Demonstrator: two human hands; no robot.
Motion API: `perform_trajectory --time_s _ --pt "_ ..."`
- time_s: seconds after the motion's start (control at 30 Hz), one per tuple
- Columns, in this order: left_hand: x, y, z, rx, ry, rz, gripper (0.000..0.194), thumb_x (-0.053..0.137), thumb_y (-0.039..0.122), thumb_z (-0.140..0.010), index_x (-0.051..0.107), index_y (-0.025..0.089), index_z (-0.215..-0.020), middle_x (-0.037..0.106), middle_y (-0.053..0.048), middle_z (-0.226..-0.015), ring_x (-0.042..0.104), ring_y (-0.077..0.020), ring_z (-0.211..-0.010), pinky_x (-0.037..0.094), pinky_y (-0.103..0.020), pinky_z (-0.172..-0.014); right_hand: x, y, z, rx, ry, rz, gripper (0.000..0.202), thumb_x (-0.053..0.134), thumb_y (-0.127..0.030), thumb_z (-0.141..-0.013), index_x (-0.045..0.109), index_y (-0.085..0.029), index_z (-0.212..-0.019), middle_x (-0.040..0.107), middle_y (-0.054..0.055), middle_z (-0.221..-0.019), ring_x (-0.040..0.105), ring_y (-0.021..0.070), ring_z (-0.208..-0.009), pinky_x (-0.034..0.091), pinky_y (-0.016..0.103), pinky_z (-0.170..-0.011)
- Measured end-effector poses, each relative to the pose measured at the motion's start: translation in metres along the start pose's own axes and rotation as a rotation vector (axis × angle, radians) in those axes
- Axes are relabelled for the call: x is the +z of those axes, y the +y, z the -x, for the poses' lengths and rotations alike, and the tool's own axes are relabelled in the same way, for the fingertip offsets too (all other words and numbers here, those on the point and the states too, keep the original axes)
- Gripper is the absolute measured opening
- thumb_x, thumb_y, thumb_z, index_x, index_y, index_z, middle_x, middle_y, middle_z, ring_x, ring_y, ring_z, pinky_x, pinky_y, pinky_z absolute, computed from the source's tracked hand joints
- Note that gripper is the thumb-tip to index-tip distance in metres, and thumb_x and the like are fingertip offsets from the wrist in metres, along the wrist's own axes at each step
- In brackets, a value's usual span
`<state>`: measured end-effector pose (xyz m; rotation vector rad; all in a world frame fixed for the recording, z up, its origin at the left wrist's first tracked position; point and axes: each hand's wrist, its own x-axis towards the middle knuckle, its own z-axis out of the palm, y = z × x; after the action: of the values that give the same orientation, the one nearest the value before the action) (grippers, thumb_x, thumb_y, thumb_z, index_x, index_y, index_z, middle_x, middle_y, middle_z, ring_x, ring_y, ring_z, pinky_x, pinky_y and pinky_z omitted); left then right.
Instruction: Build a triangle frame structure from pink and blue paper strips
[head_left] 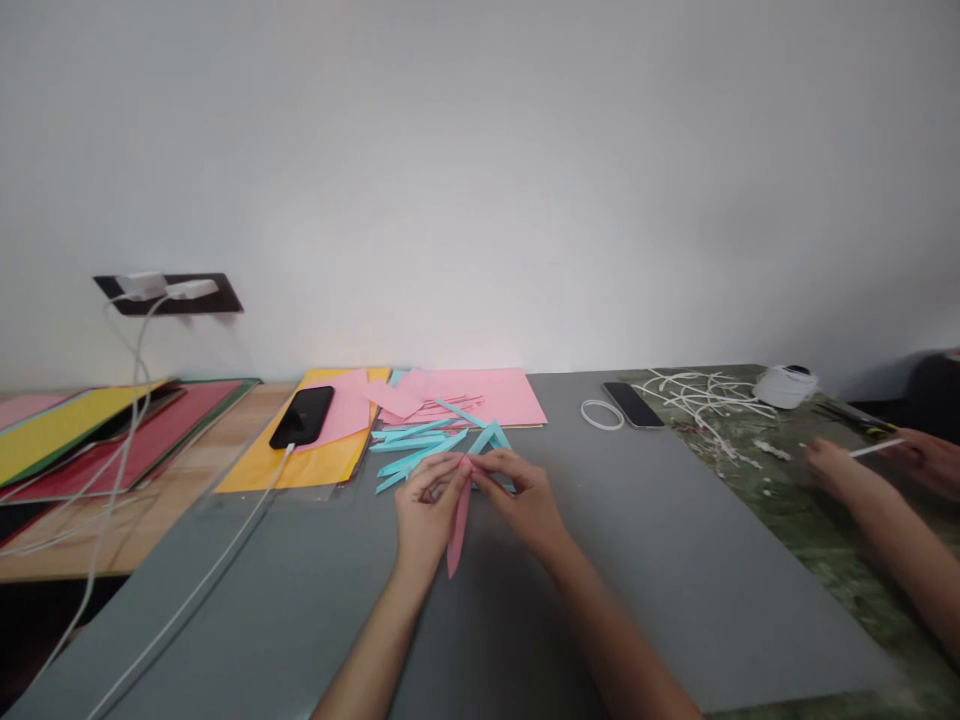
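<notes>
Both hands meet over the middle of the grey table (300,600), fingertips pinched together on a narrow pink paper strip (458,535). The strip's pointed end hangs down toward the camera below the fingers. My left hand (431,500) grips it from the left, and my right hand (523,492) pinches its upper part from the right. Just behind the fingers lie several folded blue paper strips (409,442); one bent blue strip (491,437) stands out behind my right hand. The fingers hide the pink strip's top end.
Pink sheets (495,395) lie behind the strips. A charging phone (302,417) rests on a yellow folder (247,470) at left. A white ring (602,415), another phone (634,405) and white cords (701,400) are at right, near another person's hands (840,475).
</notes>
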<state>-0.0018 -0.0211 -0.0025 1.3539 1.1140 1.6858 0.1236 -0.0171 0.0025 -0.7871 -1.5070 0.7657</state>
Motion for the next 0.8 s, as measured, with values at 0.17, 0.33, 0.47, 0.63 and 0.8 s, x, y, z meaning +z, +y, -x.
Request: perform_trajectory --time_s 0.17,0.33,0.47,0.63,0.8 --pt "-0.001 0.0 0.002 0.072 -0.015 -0.105 0.017 0.066 0.029 -0.07 0.071 0.019 -0.084 0.064 -0.007 -0.091 0.062 -0.0173 -0.086 0.052 -0.03 -0.077 0.002 0.001 0.0 0.047 0.049 -0.013 0.016 0.06 -0.026 -0.076 0.072 -0.024 -0.087 0.067 0.004 -0.078 0.061 0.0156 -0.074 0.05 0.029 -0.07" --pt "0.002 0.002 0.005 0.151 -0.126 -0.169 0.022 0.064 0.028 -0.072 0.07 0.022 -0.092 0.063 -0.007 -0.098 0.061 -0.0174 -0.088 0.052 -0.031 -0.076 0.0 0.004 0.001 0.151 0.147 -0.101 0.015 0.061 -0.027 -0.074 0.072 -0.022 -0.083 0.067 0.004 -0.075 0.06 0.0158 -0.072 0.049 0.029 -0.068" --pt "0.003 -0.001 0.005 0.204 -0.145 -0.217 0.028 0.065 0.025 -0.072 0.067 0.024 -0.1 0.06 -0.007 -0.103 0.06 -0.0178 -0.091 0.053 -0.03 -0.073 0.0 0.008 0.0 0.235 0.159 -0.212 0.015 0.064 -0.029 -0.071 0.072 -0.02 -0.079 0.068 0.004 -0.073 0.061 0.0157 -0.072 0.049 0.029 -0.069" --pt "0.002 -0.004 0.006 0.303 -0.12 -0.302 0.027 0.06 0.021 -0.076 0.066 0.025 -0.102 0.06 -0.006 -0.1 0.059 -0.0174 -0.092 0.051 -0.031 -0.078 0.001 0.014 0.0 0.298 0.189 -0.257 0.013 0.068 -0.029 -0.066 0.071 -0.018 -0.072 0.069 0.004 -0.071 0.062 0.0161 -0.07 0.05 0.03 -0.069" --pt "0.003 -0.003 0.005 0.298 -0.135 -0.284 0.024 0.06 0.022 -0.076 0.067 0.023 -0.099 0.061 -0.007 -0.098 0.059 -0.0175 -0.089 0.052 -0.028 -0.069 0.001 0.012 0.001 0.274 0.204 -0.199 0.014 0.067 -0.029 -0.068 0.071 -0.018 -0.073 0.068 0.004 -0.07 0.061 0.0154 -0.068 0.05 0.029 -0.068"
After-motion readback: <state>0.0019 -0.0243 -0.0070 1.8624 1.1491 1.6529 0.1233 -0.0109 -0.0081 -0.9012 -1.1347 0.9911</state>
